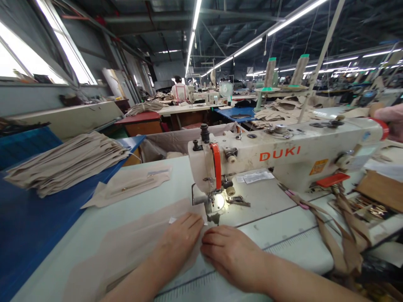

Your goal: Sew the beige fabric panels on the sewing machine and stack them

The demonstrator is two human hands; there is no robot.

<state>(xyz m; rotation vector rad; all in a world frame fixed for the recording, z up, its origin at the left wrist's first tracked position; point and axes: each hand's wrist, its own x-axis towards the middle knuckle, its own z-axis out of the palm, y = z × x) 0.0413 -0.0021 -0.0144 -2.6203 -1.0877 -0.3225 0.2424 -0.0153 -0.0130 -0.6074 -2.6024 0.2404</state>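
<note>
A beige fabric piece lies on the pale sewing table, its upper end close to the needle area of a white sewing machine. My left hand rests on this fabric, fingers together and bent over its edge, beside a small white label. Just to the right, my right hand is closed with curled fingers at the same edge; its fingertips are partly hidden. Both hands are in front of the lit needle plate. Another beige piece with a zipper lies flat further left.
A stack of beige fabric pieces sits on the blue table at left. Scissors and fabric strips lie on the right, near an open cardboard box. White labels rest on the machine bed. Another person sits further back.
</note>
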